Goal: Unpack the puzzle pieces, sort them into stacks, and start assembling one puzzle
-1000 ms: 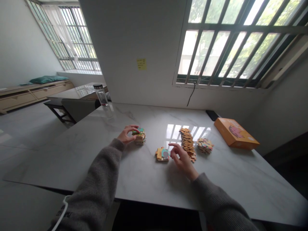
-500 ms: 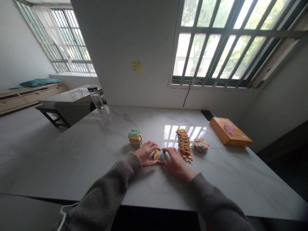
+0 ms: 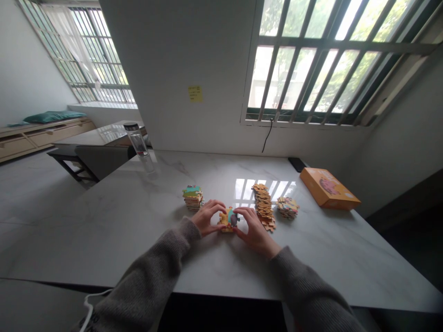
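Observation:
A low stack of puzzle pieces, yellow and teal with a grey patch on top, lies on the table between my two hands. My left hand curves around its left side, thumb and fingers against the edges. From the right, my right hand grips the same stack, thumb at the near edge and fingers at the far one. Left of my left hand stands a taller puzzle stack with a green top. Beyond my right hand runs a fanned row of orange-backed puzzle pieces, with another puzzle stack beside it.
An orange box sits at the right of the marble-patterned table, near a black phone-like slab. A glass bottle stands at the far left edge. A yellow note is stuck on the wall.
My left hand has left the green-topped stack and moved right to the low stack. My right hand has closed in on that stack from the right. The view has shifted slightly.

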Demonstrator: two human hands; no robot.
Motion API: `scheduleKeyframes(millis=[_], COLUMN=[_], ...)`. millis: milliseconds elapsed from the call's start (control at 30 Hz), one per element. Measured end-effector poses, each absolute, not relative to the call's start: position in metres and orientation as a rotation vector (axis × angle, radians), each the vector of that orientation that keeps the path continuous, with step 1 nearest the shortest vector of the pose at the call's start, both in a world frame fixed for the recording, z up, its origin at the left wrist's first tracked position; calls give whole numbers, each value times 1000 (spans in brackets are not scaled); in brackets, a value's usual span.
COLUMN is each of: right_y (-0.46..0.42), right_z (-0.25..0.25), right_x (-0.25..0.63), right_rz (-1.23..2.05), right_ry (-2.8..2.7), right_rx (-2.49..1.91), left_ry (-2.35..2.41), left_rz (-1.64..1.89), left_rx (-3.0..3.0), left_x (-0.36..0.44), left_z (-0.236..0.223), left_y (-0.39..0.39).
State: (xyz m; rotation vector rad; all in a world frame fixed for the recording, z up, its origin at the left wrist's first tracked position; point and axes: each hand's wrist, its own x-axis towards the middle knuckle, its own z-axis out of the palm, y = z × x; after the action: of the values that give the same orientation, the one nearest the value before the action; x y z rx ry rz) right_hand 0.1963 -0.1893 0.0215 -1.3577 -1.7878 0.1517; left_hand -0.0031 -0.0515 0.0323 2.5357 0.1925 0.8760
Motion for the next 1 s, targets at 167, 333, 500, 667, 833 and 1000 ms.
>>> scheduleKeyframes(millis=[167,333,500,667,833,1000], right_y=[-194,-203,-223,-239,-239,-240], right_z=[30,40,31,20,15,13], right_x=[199,245,328,377,383,384], right_rz=[86,-172,-421,-492,-443,-410], right_ry=[-1803,-1658,-1488,-1456,-1465,-1473], right_rx=[-1355,-1456,-1712,-1831,-1886,-1917], left_ry=[191,294,265,281,293,298], left_rz=[902,849,673,626,619,615], left_rx=[2455,2526,2631,2654,2637,2598], left_x=[-2,-3,-4,-3,-3,-3], left_z=[29,18,10,8,9,8], left_y=[-56,-51,-46,-46,-48,-45])
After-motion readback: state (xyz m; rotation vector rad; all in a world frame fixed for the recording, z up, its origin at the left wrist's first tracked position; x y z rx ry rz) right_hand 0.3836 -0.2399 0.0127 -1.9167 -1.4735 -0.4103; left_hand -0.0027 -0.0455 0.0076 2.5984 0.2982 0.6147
